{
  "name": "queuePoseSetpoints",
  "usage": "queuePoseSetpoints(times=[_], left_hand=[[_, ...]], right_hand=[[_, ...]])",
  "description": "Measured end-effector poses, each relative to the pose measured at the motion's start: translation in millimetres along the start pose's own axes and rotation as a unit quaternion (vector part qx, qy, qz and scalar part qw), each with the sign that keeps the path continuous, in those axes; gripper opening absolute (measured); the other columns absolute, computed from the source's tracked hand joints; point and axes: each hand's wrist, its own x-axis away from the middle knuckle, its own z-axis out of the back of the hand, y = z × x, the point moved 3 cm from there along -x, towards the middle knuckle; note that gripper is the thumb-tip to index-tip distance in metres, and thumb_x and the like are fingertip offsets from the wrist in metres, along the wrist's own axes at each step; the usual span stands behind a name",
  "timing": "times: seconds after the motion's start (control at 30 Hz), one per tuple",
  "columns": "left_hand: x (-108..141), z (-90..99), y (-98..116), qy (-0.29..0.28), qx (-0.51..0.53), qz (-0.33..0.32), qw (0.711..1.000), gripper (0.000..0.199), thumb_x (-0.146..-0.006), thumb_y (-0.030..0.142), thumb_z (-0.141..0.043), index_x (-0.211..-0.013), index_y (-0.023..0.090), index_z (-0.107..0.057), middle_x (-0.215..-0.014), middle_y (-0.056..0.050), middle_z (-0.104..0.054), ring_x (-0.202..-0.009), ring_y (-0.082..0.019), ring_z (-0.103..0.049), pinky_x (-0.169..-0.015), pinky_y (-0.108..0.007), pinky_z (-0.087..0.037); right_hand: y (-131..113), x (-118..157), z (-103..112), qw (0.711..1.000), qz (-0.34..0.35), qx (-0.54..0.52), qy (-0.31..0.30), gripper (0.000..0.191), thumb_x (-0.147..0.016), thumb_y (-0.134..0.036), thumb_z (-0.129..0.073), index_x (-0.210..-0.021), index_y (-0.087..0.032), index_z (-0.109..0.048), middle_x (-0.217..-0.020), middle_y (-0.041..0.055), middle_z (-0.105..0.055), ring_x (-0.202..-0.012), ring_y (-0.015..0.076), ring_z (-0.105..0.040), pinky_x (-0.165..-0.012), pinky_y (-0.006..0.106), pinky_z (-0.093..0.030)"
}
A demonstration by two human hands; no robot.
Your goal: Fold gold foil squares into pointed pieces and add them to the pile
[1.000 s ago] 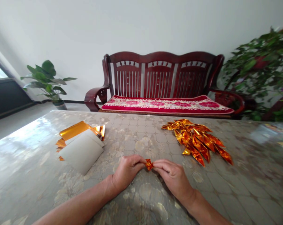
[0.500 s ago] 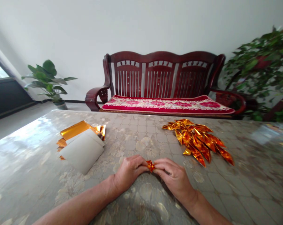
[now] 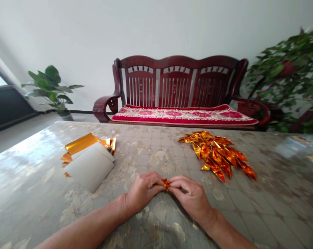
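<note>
Between my two hands is a small folded piece of orange-gold foil paper [image 3: 166,184], with only its crinkled middle showing. My left hand [image 3: 145,186] pinches its left end between thumb and fingers. From the other side, my right hand [image 3: 191,192] grips the right end the same way. Fingers cover both ends of the piece. Right of my hands lies a pile of folded foil ingots [image 3: 218,154], shiny and pointed at the ends. To the left sits a loose stack of foil paper sheets [image 3: 91,169], some gold side up, some pale side up.
The table [image 3: 135,148] has a glossy, flower-patterned cover. A clear plastic bag [image 3: 296,147] lies at its right edge. Beyond the table stands a dark red wooden bench [image 3: 175,83], with potted plants [image 3: 52,90] at either side.
The foil piece between my fingers looks narrower and more pinched together. Both hands stay in nearly the same place, and the view has shifted slightly.
</note>
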Motion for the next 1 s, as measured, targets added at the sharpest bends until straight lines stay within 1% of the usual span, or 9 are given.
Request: queuePoseSetpoints(times=[0.17, 0.27, 0.47, 0.63, 0.8, 1.0], left_hand=[[0, 0.3, 1, 0.003, -0.004, -0.021, 1.0, 0.014, -0.092, 0.021, -0.064, -0.079, 0.019, -0.07, -0.079, -0.001, -0.072, -0.074, -0.012, -0.067, -0.07, -0.019, -0.051], [2, 1.4, 2, 0.002, -0.007, -0.029, 1.0, 0.014, -0.092, 0.021, -0.062, -0.081, 0.019, -0.069, -0.079, -0.002, -0.072, -0.074, -0.012, -0.067, -0.07, -0.019, -0.051], [3, 2.3, 7, -0.018, -0.005, -0.04, 0.999, 0.013, -0.092, 0.019, -0.06, -0.084, 0.018, -0.069, -0.081, -0.003, -0.071, -0.075, -0.013, -0.067, -0.071, -0.02, -0.052], [4, 1.5, 8, -0.007, -0.01, -0.068, 0.998, 0.013, -0.09, 0.014, -0.058, -0.079, 0.018, -0.065, -0.079, -0.003, -0.07, -0.073, -0.012, -0.066, -0.07, -0.02, -0.051], [4, -0.3, 12, -0.022, -0.035, -0.1, 0.994, 0.013, -0.088, 0.011, -0.054, -0.08, 0.018, -0.061, -0.081, -0.004, -0.07, -0.073, -0.012, -0.066, -0.069, -0.02, -0.051], [6, 0.9, 15, -0.036, -0.087, -0.162, 0.982, 0.013, -0.09, 0.011, -0.052, -0.083, 0.018, -0.06, -0.084, -0.005, -0.071, -0.072, -0.013, -0.068, -0.067, -0.019, -0.051]], right_hand=[[-1, 1, 0, 1.0, -0.009, -0.009, 0.017, 0.014, -0.084, -0.011, -0.067, -0.077, -0.024, -0.069, -0.087, 0.0, -0.074, -0.079, 0.0134, -0.07, -0.075, 0.022, -0.054], [-2, 2, 0, 1.0, -0.016, -0.02, 0.012, 0.014, -0.084, -0.012, -0.067, -0.076, -0.023, -0.069, -0.087, 0.0002, -0.074, -0.079, 0.0136, -0.07, -0.075, 0.022, -0.054], [-4, 1, 0, 0.999, -0.013, -0.032, 0.003, 0.014, -0.085, -0.011, -0.067, -0.077, -0.023, -0.068, -0.085, -0.0002, -0.073, -0.077, 0.013, -0.069, -0.073, 0.022, -0.053], [-8, 1, 0, 0.999, -0.011, -0.036, 0.001, 0.016, -0.085, -0.01, -0.066, -0.076, -0.023, -0.067, -0.085, -0.0006, -0.073, -0.077, 0.0121, -0.069, -0.073, 0.021, -0.052], [-12, 1, 1, 0.999, 0.0, -0.04, -0.002, 0.017, -0.085, -0.008, -0.066, -0.076, -0.023, -0.066, -0.086, -0.0004, -0.073, -0.077, 0.0116, -0.069, -0.073, 0.02, -0.052], [-18, -3, 3, 0.998, 0.025, -0.049, -0.02, 0.019, -0.085, -0.007, -0.063, -0.074, -0.022, -0.064, -0.085, 0.0, -0.073, -0.077, 0.0112, -0.069, -0.073, 0.02, -0.052]])
